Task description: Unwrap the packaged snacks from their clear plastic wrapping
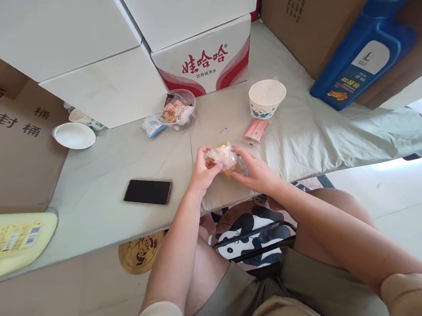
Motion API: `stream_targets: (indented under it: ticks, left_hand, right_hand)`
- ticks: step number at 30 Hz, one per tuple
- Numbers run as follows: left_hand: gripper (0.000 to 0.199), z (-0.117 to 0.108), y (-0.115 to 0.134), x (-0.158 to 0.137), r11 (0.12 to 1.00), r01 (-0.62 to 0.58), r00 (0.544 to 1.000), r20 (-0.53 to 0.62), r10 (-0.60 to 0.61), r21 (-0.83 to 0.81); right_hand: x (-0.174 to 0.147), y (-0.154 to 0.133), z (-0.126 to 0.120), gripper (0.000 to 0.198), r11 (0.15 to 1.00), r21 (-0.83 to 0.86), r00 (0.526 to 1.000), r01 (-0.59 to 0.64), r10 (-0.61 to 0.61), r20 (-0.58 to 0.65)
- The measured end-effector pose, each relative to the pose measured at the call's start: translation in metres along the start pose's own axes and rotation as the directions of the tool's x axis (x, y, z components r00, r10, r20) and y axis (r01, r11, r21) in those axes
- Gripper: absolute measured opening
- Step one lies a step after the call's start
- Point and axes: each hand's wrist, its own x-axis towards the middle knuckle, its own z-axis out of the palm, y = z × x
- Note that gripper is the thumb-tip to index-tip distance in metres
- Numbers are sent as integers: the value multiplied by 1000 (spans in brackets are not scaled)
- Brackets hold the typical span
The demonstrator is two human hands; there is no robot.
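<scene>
Between my two hands is a crinkled clear plastic wrapper with yellow patches, just above the cloth near the table's front edge. My left hand pinches its left side between thumb and fingers. On the other side, my right hand grips the wrapper's right end with thumb and fingers. What lies inside the plastic is too blurred to name. Just beyond my right hand lies a flat pink packet, and behind that stands a white paper cup with blue leaf prints.
A clear bowl of wrapped snacks stands ahead, a blue-white packet beside it. A black phone lies left. Farther left are a white paper lid and a yellow bottle. White boxes and a blue bottle line the back.
</scene>
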Motion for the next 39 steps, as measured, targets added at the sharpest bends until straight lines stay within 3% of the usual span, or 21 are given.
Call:
stream_targets:
  ticks: [3,5,9,11,15,17,19,23,25,30,35,39]
  left_hand:
    - [59,2,0,-3,994,-75,995,68,70,80]
    - [56,0,0,-3,979,-140,990,47,135,149]
    - [48,-10,2,0,937,-145,979,-93,183,316]
    - [34,-17,3,1,918,-107,963,-189,190,381]
    - [10,-33,8,0,931,-28,903,-391,180,364]
    - [18,-38,9,-2,938,-40,868,-453,204,345]
    - [27,-40,10,-5,918,-107,867,-417,274,381]
    - [43,-34,7,-10,815,-199,941,-127,315,544]
    - [39,-31,6,-10,781,-176,957,-83,279,600]
    - [14,-27,8,-8,834,-111,951,-186,247,540]
    - [17,-26,13,-7,932,-104,938,-278,209,348]
    - [19,-26,14,-7,961,-80,936,-310,163,264]
  right_hand:
    - [0,-5,2,56,999,15,999,-40,40,11]
    - [0,-6,1,49,998,-1,998,-57,57,-1]
    - [2,-3,-3,22,1000,-5,999,0,0,-45]
    - [4,1,-7,13,999,3,996,37,-37,-86]
    - [8,8,-19,24,1000,-2,973,14,-14,-229]
    - [8,8,-26,33,1000,1,945,-30,29,-327]
    - [8,5,-31,37,1000,12,933,-28,30,-359]
    - [5,-5,-30,38,991,6,979,130,-128,-158]
    - [4,-8,-26,43,982,-21,980,185,-187,-74]
    - [-2,-15,-27,21,976,-136,942,171,-203,-268]
    - [-10,-22,-20,20,950,-224,976,218,-215,38]
    - [-9,-19,-6,34,927,-344,989,148,-136,58]
